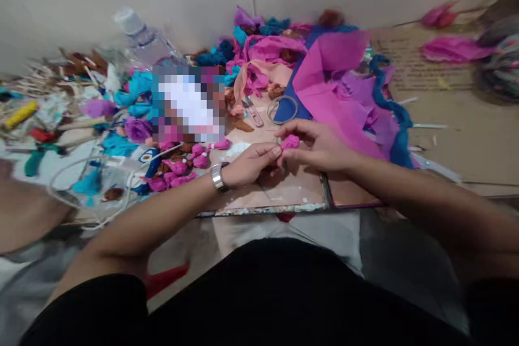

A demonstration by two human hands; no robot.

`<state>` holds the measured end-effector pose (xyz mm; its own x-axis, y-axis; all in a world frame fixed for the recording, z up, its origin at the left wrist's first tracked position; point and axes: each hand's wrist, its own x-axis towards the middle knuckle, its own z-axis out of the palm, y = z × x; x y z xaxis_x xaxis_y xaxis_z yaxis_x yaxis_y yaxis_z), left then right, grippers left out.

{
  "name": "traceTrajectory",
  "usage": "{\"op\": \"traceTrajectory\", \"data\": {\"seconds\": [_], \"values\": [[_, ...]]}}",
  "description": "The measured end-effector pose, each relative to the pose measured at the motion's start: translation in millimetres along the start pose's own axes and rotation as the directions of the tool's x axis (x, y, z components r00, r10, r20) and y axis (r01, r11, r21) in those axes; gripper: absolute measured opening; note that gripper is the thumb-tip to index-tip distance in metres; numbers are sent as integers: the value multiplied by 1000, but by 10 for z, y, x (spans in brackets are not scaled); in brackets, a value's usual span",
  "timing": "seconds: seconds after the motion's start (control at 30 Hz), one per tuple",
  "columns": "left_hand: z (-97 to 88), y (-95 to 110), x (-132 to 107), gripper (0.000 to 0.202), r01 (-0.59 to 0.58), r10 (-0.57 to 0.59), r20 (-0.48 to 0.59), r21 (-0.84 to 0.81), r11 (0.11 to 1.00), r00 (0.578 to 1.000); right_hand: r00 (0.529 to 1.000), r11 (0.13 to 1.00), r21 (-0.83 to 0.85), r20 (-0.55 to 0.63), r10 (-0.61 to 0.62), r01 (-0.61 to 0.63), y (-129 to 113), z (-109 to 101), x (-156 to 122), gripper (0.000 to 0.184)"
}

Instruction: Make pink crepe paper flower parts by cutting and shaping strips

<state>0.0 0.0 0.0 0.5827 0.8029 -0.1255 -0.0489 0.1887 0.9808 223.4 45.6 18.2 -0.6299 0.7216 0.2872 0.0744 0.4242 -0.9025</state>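
Note:
Over the table's near edge, my left hand [255,163], with a metal-banded watch [219,177] on the wrist, pinches the lower end of a small pink crepe-paper flower [290,142] between thumb and finger. The curved fingers of my right hand [314,143] close round the flower from the other side. Parts of the fingertips are hidden behind it. Just beyond my hands lie thread snips [253,112] and a coil of wire [282,110]. Several finished-looking pink paper buds [200,157] with white ties lie left of my left hand.
Large pink crepe paper [332,75] and a teal strip [391,108] lie to the right, before cardboard [454,135]. Plastic bottle [148,38], white cable [121,200] and paper scraps crowd the left. A blurred patch covers something mid-left. Another person's limb [28,211] is at far left.

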Motion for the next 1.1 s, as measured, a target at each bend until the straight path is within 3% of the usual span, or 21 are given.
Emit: {"op": "traceTrajectory", "data": {"seconds": [0.07, 0.17, 0.23, 0.33, 0.43, 0.57, 0.7, 0.77, 0.83, 0.93, 1.03, 1.1], "values": [[-6, -8, 16, 51, -72, 76, -63, 58, 996, 995, 994, 995, -96, -106, -7, -3, 46, -54, 26, 42], [-30, -21, 26, 48, -228, 257, -104, 231, 946, 961, 985, 930, -366, -148, -87, 27, 155, -146, 72, 38], [-53, -24, 21, 44, -345, 401, -80, 374, 861, 913, 990, 821, -568, -72, -122, 60, 242, -197, 96, 42], [-86, -14, 2, 37, -470, 545, 1, 506, 723, 839, 998, 718, -694, 41, -45, 61, 344, -217, 107, 57], [-104, 1, -9, 35, -541, 616, 63, 553, 634, 785, 993, 687, -719, 112, -40, 108, 401, -197, 110, 61], [-114, 6, -1, 37, -567, 650, 73, 567, 597, 757, 983, 701, -691, 158, -94, 178, 433, -191, 130, 39], [-123, 10, 7, 37, -586, 662, 95, 570, 576, 743, 974, 726, -659, 44, -224, 197, 319, -183, 110, 31], [-125, 15, 6, 37, -579, 665, 92, 590, 563, 741, 925, 739, -614, -36, -378, 278, 200, -168, 74, 31], [-122, 20, 5, 36, -560, 663, 81, 615, 554, 744, 846, 716, -567, -62, -530, 407, 80, -148, 32, 36], [-112, 19, 9, 35, -534, 661, 48, 634, 559, 749, 754, 626, -533, 33, -656, 569, -32, -117, -19, 52], [-104, 10, 17, 36, -523, 672, 31, 654, 546, 740, 731, 565, -548, 132, -669, 617, -47, -97, -37, 56], [-103, 2, 20, 36, -512, 671, 31, 674, 533, 741, 736, 563, -561, 132, -664, 607, -34, -94, -39, 54]]}}
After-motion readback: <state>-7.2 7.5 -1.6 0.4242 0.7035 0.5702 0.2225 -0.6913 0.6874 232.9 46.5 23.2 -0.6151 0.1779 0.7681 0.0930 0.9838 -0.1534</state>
